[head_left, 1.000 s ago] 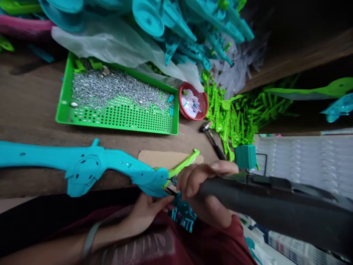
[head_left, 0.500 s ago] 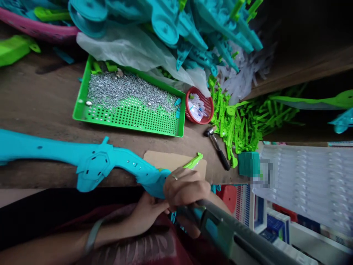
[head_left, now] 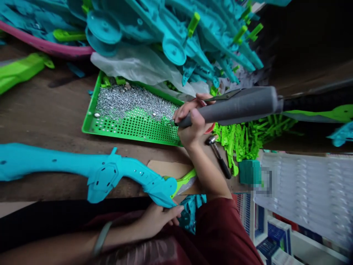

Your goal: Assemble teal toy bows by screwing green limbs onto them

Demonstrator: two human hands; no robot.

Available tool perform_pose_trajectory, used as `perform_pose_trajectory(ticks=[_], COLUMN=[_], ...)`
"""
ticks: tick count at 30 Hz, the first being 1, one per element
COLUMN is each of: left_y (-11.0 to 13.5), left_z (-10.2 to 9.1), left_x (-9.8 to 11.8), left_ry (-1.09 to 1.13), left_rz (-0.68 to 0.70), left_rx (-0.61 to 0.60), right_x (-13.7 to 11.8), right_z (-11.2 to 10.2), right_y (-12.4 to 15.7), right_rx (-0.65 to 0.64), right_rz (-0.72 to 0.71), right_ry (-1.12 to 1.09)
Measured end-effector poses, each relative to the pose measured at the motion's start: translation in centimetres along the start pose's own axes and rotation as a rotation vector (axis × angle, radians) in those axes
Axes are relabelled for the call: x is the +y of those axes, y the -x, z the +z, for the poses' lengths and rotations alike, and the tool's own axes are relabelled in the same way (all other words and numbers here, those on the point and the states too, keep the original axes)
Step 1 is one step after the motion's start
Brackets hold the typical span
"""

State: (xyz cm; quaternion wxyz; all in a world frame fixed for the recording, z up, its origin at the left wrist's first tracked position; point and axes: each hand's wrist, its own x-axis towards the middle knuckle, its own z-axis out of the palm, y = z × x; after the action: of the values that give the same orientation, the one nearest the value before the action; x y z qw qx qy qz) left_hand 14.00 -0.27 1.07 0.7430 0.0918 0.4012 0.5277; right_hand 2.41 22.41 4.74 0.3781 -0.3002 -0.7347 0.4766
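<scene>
My right hand [head_left: 190, 117] is wrapped round a grey electric screwdriver [head_left: 237, 106], held nearly level. The bit end is over the right part of a green perforated tray [head_left: 129, 129], by a heap of small silvery screws [head_left: 121, 103]. My left hand [head_left: 157, 221] pinches the pointed lower end of a long turquoise plastic part [head_left: 102, 171] at the table's front edge. A lime-green piece with a clear insert [head_left: 183, 182] meets that end, over a cardboard sheet [head_left: 168, 168].
A small hammer [head_left: 219, 156] lies on the right of the wooden table [head_left: 30, 117]. Behind it are piled lime-green parts [head_left: 237, 136]. Turquoise parts [head_left: 154, 29] heap at the back, beside a pink basin [head_left: 63, 52]. Boxes [head_left: 271, 228] stand lower right.
My right hand has lifted the screwdriver from the turquoise part's end and carried it up to the screw tray. My left hand stays at the part's end. The view has shifted slightly.
</scene>
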Motion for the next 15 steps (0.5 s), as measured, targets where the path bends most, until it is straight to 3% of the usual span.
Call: perform_pose_trajectory(ticks=[6, 10, 12, 15], left_y=[0.0, 0.0, 0.0, -0.1], left_z=[0.3, 0.4, 0.4, 0.6], left_x=[-0.2, 0.2, 0.6, 1.0], left_ry=[0.01, -0.007, -0.006, 0.035], left_rz=[0.038, 0.069, 0.067, 0.028], left_rx=[0.035, 0.048, 0.056, 0.071], right_x=[0.7, -1.3, -3.6, -7.6], right_z=[0.1, 0.1, -1.5, -6.2], right_y=[0.4, 0.1, 1.3, 6.3], right_rx=[-0.061, -0.064, 0.009, 0.002], right_rz=[0.032, -0.058, -0.088, -0.064], right_ry=[0.111, 0.065, 0.104, 0.212])
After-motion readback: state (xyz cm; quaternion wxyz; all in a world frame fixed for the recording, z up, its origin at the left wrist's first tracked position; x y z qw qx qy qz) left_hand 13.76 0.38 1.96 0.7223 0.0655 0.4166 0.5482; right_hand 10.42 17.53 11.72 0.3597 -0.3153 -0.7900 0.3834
